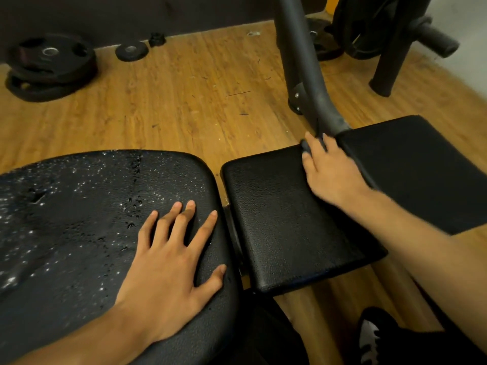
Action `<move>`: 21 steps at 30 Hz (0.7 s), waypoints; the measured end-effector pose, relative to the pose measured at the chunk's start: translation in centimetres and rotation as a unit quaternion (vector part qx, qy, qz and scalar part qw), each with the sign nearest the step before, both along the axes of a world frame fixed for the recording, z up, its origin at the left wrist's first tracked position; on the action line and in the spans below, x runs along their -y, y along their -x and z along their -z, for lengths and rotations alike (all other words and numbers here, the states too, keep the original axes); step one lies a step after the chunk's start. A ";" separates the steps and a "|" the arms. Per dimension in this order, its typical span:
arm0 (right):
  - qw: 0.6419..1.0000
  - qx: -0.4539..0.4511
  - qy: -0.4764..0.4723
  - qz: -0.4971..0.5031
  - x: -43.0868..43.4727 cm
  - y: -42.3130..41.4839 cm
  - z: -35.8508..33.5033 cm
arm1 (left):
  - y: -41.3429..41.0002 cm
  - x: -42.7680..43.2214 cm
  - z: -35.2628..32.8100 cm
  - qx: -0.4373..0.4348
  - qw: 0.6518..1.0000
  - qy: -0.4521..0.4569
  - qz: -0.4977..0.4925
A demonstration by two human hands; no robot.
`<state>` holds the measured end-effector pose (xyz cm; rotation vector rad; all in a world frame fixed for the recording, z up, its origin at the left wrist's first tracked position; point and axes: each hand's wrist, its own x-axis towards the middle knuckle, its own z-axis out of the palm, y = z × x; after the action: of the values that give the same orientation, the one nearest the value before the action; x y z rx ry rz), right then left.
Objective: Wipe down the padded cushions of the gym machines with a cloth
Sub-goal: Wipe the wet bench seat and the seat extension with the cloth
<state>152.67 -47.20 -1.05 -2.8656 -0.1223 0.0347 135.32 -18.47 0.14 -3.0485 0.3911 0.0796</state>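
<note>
My left hand (174, 262) lies flat with spread fingers on the right end of a large black seat cushion (87, 206), which is speckled with water droplets. To its right is a smaller black pad (279, 227) with a dry-looking surface. My right hand (326, 167) sits at this pad's far right corner, against the gap to a third black pad (416, 167). A small bunch of dark grey cloth (306, 147) shows between its thumb and forefinger, which grip it. Most of the cloth is hidden under the hand.
A grey metal frame tube (303, 64) rises from between the two right pads. Weight plates (50, 67) lie on the wooden floor (184, 101) at far left, with more plates (366, 30) on a rack at top right. My shoe (371, 338) is at the bottom right.
</note>
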 end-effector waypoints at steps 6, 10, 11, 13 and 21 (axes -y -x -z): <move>0.995 -0.025 0.076 -0.067 -5.3 -4.5 -1.5 | -0.1 0.3 0.0 -0.002 1.000 0.000 -0.004; 0.976 -0.046 0.046 -0.208 -13.9 -1.8 -1.9 | -0.1 0.2 -0.1 -0.001 1.000 -0.005 -0.005; 0.972 -0.028 0.032 -0.230 -14.1 -1.3 -1.8 | 0.0 0.2 -0.1 -0.004 1.000 -0.006 -0.006; 0.968 -0.017 0.026 -0.249 -11.4 -1.6 -1.9 | 0.0 0.1 -0.1 -0.004 1.000 -0.009 -0.005; 0.991 -0.072 0.095 -0.067 -6.1 -4.6 -2.7 | -0.1 0.2 0.0 0.006 1.000 0.000 -0.003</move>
<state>157.31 -41.06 1.61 -3.0272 -0.2963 0.2934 135.42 -18.70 0.10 -3.0488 0.3806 0.0616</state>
